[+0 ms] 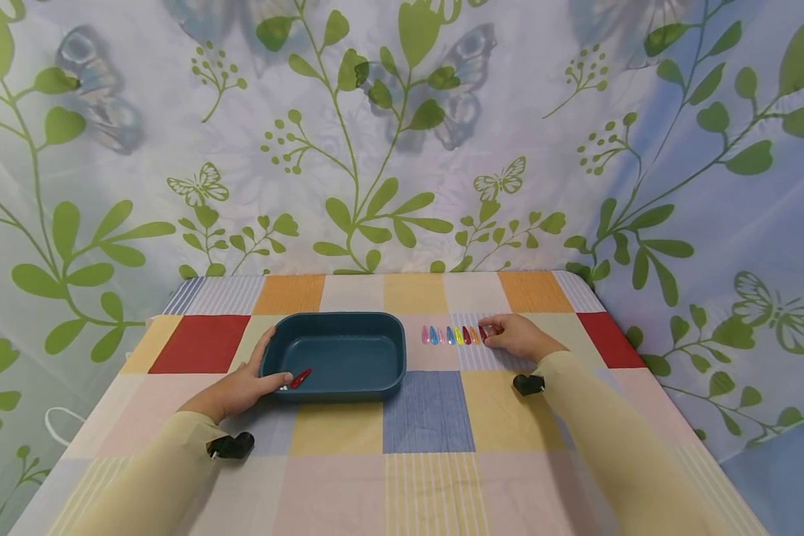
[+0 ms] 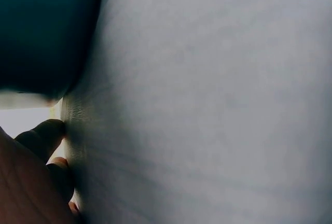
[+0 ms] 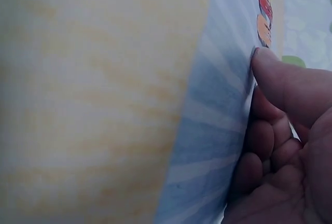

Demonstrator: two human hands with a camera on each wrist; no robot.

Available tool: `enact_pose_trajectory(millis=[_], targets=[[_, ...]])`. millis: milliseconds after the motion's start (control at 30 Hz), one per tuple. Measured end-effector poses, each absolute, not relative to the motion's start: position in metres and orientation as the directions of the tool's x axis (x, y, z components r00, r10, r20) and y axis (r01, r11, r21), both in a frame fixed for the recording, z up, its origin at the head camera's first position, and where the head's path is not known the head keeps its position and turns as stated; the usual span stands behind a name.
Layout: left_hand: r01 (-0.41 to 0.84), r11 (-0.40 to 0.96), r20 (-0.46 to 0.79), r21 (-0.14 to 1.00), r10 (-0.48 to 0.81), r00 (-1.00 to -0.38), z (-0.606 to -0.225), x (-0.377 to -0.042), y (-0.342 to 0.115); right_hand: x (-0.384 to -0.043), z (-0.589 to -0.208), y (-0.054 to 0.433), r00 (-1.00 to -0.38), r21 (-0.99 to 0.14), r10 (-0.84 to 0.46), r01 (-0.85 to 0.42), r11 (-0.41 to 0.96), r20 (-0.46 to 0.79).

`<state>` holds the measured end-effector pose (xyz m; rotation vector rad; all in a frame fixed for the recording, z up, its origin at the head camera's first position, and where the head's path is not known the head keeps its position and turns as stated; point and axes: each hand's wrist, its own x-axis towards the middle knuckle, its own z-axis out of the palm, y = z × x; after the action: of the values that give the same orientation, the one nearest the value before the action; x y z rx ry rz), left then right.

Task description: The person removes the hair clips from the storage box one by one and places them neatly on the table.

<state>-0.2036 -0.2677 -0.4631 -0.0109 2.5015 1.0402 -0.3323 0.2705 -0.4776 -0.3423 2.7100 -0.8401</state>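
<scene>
A dark teal rectangular tray [image 1: 338,396] stands left of centre on the table. My left hand [image 1: 241,387] holds its near left corner, thumb at the rim and fingers along the outer left side. A red snap hair clip [image 1: 301,378] lies inside the tray, close to that thumb. To the right of the tray, several colourful hair clips [image 1: 450,335] form a row, among them a yellow one [image 1: 458,336] and an orange one [image 1: 475,336]. At the row's right end my right hand [image 1: 519,337] pinches a dark red hair clip [image 1: 484,333], mostly hidden by the fingers.
A patchwork cloth [image 1: 429,412] covers the table. Behind it hangs a curtain [image 1: 509,134] printed with leaves and butterflies. A white cord [image 1: 56,426] loops at the table's left edge. Small black devices [image 1: 231,446] sit at both wrists.
</scene>
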Motion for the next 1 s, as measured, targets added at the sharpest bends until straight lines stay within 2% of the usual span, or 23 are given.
enact_pose_trajectory(millis=[167,467,1000], targets=[[-0.168,0.721,-0.391,0.673,0.153,-0.908,-0.4623,-0.2032,-0.2678,-0.3339,-0.4769,0.2696,-0.927,-0.578,-0.294,-0.112,0.809,-0.233],[-0.162,0.717,-0.384,0.678,0.158,-0.910,-0.4614,-0.2041,-0.2688,-0.3342,-0.4763,0.2684,-0.924,-0.582,-0.315,-0.136,0.802,-0.217],[-0.165,0.718,-0.389,0.677,0.157,-0.908,-0.4617,-0.2034,-0.2679,-0.3314,-0.4750,0.2677,-0.928,-0.570,-0.287,-0.105,0.815,-0.239]])
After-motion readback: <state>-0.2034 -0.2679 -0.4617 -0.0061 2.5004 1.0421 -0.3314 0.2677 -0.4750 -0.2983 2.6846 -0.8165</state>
